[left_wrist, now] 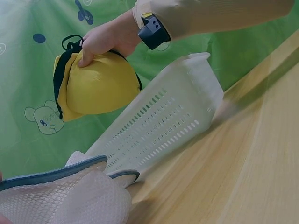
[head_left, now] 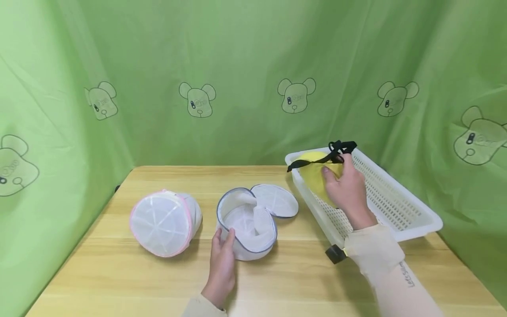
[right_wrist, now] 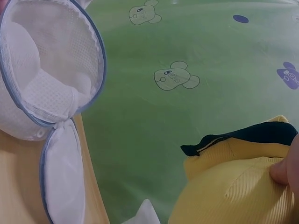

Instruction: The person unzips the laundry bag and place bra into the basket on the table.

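Note:
My right hand [head_left: 348, 189] pinches a yellow bra [head_left: 317, 178] with black straps and trim, holding it over the far left end of the white basket. In the left wrist view, the rounded cups of the bra [left_wrist: 100, 84] hang below the fingers. A white mesh laundry bag [head_left: 247, 253] with blue edging stands at the middle of the table. Its mouth is unzipped and its round lid [head_left: 277, 201] is folded out to the right. My left hand [head_left: 223, 264] grips the near left side of this bag, thumb at the rim. Inside the bag [right_wrist: 51, 60], white mesh wall folds inward.
The white slotted plastic basket [head_left: 396, 198] stands slanted along the table's right side. On the left lies a second mesh laundry bag [head_left: 160, 224], pink-edged, its round end facing me. A green curtain [head_left: 245, 136] with bear prints hangs behind the wooden table [head_left: 150, 281].

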### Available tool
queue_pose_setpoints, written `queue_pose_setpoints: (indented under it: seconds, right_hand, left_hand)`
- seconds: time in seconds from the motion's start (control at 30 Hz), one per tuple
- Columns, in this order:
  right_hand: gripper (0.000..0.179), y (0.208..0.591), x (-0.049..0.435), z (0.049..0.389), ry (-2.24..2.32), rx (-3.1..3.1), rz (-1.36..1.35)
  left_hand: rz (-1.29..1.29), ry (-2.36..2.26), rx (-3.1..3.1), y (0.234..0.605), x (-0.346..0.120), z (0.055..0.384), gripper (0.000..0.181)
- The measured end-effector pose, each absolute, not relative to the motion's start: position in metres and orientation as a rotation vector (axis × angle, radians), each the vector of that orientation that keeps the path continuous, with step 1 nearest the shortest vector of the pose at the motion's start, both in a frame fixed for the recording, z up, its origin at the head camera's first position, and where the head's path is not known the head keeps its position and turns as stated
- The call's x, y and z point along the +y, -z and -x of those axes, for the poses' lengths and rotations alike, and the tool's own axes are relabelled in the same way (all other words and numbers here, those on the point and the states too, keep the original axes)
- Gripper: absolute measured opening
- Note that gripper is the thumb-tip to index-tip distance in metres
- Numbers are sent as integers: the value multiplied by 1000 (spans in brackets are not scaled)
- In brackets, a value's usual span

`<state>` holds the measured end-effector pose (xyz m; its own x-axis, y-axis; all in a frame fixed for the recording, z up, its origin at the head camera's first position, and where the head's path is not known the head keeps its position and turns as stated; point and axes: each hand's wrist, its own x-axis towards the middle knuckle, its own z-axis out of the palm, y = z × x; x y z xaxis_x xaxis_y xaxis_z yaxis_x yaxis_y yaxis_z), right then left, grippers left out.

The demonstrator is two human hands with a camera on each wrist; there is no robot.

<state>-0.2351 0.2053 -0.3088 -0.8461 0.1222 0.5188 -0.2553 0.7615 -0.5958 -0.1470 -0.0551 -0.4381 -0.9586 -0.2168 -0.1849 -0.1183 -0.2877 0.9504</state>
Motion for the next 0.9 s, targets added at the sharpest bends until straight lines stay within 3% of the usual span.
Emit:
queue_pose_setpoints:
  seconds: [0.9]
  right_hand:
    - [49,309,240,233,-868,-2515,37]
  left_hand:
    - [-430,2429,-1835,439,-55,148,77]
